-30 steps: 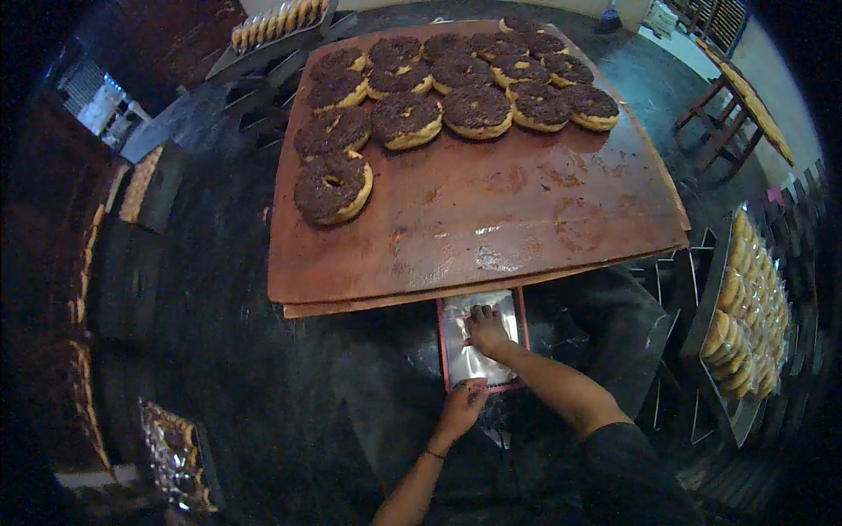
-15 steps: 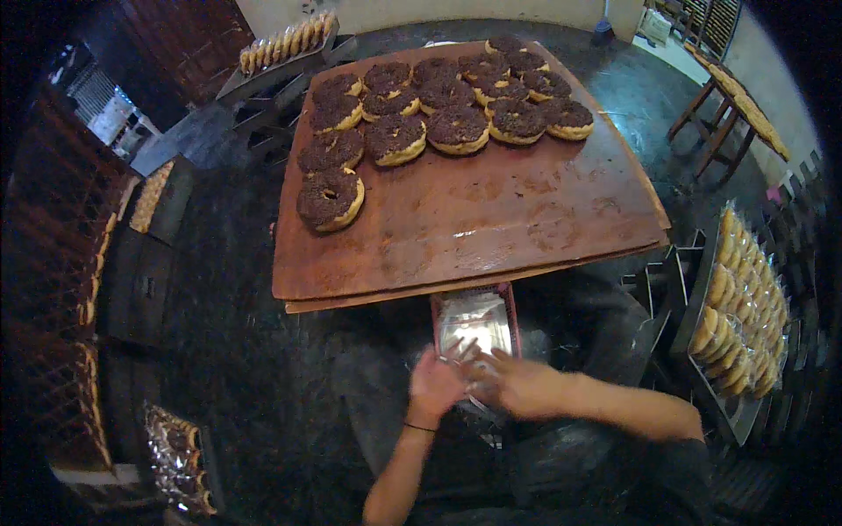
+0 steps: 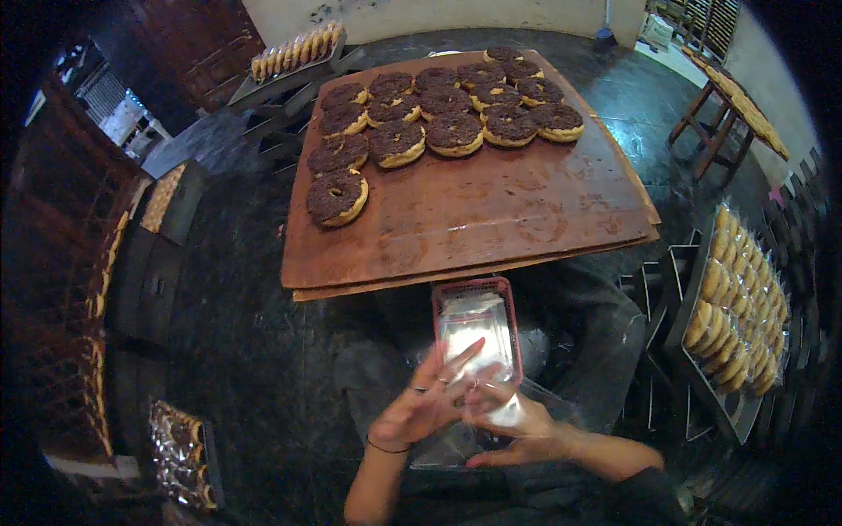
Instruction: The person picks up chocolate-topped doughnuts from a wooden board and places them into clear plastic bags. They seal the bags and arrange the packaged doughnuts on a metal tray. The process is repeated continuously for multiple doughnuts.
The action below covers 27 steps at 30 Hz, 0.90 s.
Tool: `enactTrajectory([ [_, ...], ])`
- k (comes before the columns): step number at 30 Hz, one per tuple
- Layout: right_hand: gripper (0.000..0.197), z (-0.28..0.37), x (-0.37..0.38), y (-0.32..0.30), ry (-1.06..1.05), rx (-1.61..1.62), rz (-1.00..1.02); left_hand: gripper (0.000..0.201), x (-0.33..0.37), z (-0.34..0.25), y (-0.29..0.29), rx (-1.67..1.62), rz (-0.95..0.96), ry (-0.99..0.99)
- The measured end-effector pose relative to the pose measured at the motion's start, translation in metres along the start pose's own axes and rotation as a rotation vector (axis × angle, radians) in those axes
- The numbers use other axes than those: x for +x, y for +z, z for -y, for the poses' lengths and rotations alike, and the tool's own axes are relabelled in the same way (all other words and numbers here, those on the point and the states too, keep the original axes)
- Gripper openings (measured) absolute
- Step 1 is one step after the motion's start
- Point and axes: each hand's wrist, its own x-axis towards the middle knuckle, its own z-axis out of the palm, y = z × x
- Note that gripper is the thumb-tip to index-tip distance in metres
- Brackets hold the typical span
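Clear plastic bag (image 3: 506, 410) seen between left hand (image 3: 425, 405) and right hand (image 3: 530, 430); thin, limp, white glare, partly blurred. Just beyond, pink basket (image 3: 516, 333) set lengthwise, its sides perforated. Inside, glossy transparent packaging (image 3: 474, 323) laid flat, strongly reflective; individual layers not distinguished.

A pale wall (image 3: 395, 19) is running along 12 o'clock; a second pale wall (image 3: 781, 74) is rising at 2 o'clock. A slatted window (image 3: 709, 24) is standing between 1 and 2 o'clock. A brown wooden door (image 3: 200, 44) is standing between 10 and 11 o'clock. A wooden bench (image 3: 735, 101) is resting at 2 o'clock. The dark floor (image 3: 237, 272) is reflecting bluish light (image 3: 630, 136) at 2 o'clock.
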Motion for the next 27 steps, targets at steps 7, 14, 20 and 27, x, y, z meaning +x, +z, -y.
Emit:
enactTrajectory([
  [7,0.077,-0.006,0.048,0.022,0.034,0.108,0.06,0.077,-0.028,0.027,0.011,0.487,-0.508,0.417],
  [14,0.058,0.0,0.073,0.013,-0.115,-0.045,0.375,0.05,-0.089,-0.043,-0.029,0.162,-0.717,0.864],
  [20,0.064,0.024,0.155,0.021,-0.181,-0.022,0.528,0.069,-0.049,-0.048,0.001,0.56,-0.533,0.816],
  [27,0.049,-0.02,0.148,0.029,-0.52,-0.147,0.518,0.043,-0.064,-0.061,-0.025,0.069,-0.881,1.083],
])
